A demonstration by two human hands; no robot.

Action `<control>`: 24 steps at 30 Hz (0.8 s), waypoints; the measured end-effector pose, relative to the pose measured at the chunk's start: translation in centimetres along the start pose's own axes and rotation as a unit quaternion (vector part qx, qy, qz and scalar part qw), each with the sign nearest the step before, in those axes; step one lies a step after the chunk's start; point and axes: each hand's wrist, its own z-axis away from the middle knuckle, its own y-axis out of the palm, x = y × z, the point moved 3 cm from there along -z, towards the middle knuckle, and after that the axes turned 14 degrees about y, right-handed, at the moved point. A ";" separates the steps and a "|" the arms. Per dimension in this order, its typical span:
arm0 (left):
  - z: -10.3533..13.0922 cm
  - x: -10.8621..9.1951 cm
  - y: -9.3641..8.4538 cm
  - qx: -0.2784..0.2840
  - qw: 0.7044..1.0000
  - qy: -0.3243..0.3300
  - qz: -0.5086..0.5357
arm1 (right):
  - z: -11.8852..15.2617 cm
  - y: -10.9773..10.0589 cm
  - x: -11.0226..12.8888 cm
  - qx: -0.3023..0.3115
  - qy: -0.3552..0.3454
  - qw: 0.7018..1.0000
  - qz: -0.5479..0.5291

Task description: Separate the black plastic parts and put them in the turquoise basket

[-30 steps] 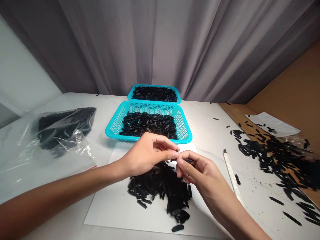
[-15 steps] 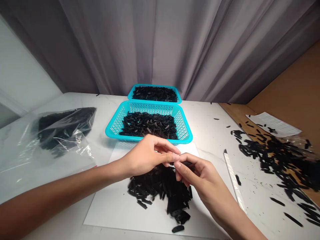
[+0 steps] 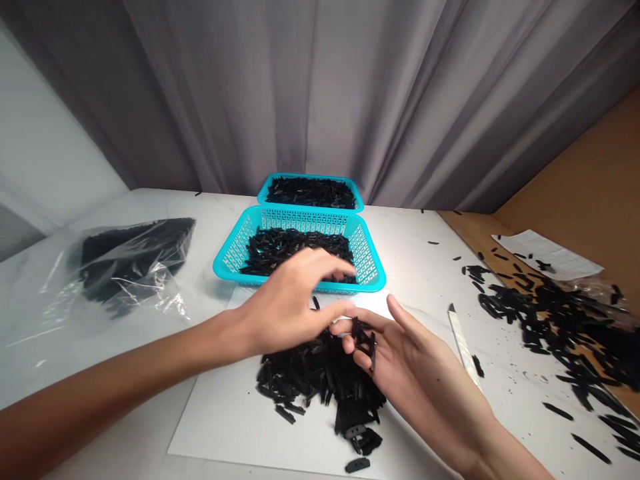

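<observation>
Several small black pieces (image 3: 364, 339) rest in my right hand (image 3: 400, 353), whose palm faces up with the thumb raised and the fingers curled under them. My left hand (image 3: 295, 293) hovers at the near edge of the front blue basket (image 3: 233, 257), thumb and fingers apart; a dark sliver shows below its palm. Under both hands a heap of flat black pieces (image 3: 320, 373) lies on a white board (image 3: 215, 420). More black pieces fill the front basket.
Behind stands a second blue basket (image 3: 261, 193) of black pieces. A clear plastic bag (image 3: 165, 287) with black contents lies left. On the right are a white-handled knife (image 3: 464, 343), scattered black pieces (image 3: 540, 313) and a paper sheet (image 3: 565, 257).
My hands have parted from their pinch together. My right hand has turned palm up, showing the pieces in it, and my left hand has opened and risen slightly.
</observation>
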 end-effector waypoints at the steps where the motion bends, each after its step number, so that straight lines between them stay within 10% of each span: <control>1: 0.1 -0.6 0.5 0.048 0.998 0.024 0.019 | -0.1 0.0 -0.1 0.019 0.010 1.000 -0.022; 5: 0.9 -1.9 1.8 0.137 0.987 0.073 0.041 | -0.2 0.4 -0.1 0.085 0.024 0.994 -0.069; 12: 1.3 -1.4 2.7 0.105 0.989 0.078 0.065 | -0.2 1.1 0.0 0.120 0.013 0.990 -0.068; 24: 0.7 0.2 2.1 -0.022 0.962 -0.139 0.236 | -0.4 -0.5 0.0 -0.057 -0.040 0.997 0.037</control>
